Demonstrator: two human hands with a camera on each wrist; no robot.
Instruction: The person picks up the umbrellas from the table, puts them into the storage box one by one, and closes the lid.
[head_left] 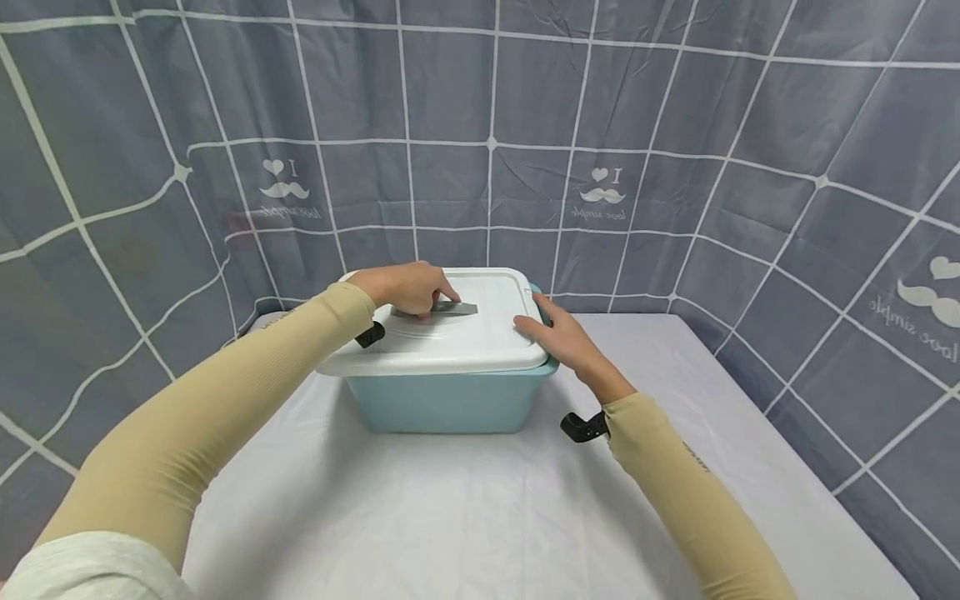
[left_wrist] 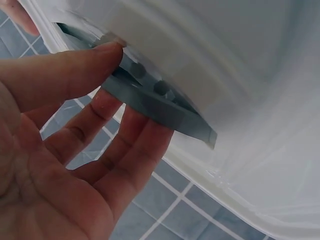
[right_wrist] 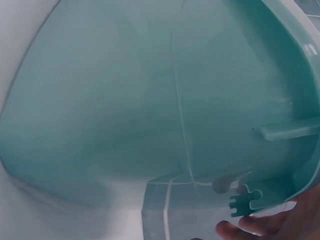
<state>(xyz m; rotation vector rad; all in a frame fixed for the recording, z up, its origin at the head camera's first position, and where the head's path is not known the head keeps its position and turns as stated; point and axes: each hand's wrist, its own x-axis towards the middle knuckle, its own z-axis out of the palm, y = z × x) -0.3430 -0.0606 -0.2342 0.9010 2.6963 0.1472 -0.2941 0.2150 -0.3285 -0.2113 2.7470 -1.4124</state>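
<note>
Lid (head_left: pixel 450 333) sits white on the teal bin (head_left: pixel 446 400), which stands mid-table (head_left: pixel 465 517) before the checked curtain (head_left: pixel 675 125). The left hand (head_left: pixel 408 287) curls its fingers (left_wrist: pixel 125 150) under the grey handle (head_left: pixel 453 308) with the thumb over it, so it grips the handle. The right hand (head_left: pixel 558 337) lies with relaxed fingers against the lid's right edge and bin rim, holding nothing. Thin moulded plastic like this looks light, stiff yet slightly flexible, and smooth enough to slip; the handle seems the surest hold, with the rim steadied from the side.
</note>
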